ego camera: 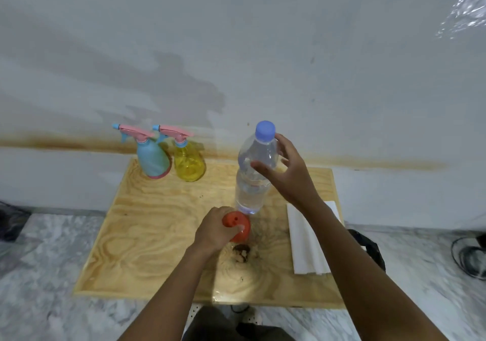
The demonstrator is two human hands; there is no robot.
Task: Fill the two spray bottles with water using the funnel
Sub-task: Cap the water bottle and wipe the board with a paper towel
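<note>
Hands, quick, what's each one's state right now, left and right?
Left hand: grips the orange funnel.
Right hand: open, fingers spread at the water bottle, not closed on it.

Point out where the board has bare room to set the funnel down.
Widest bare patch: the left of the board, in front of the blue spray bottle and yellow spray bottle, left of the left hand gripping the funnel. A narrower gap lies between the yellow one and the water bottle. Crowded: centre-right, around the right hand and white folded sheet.
</note>
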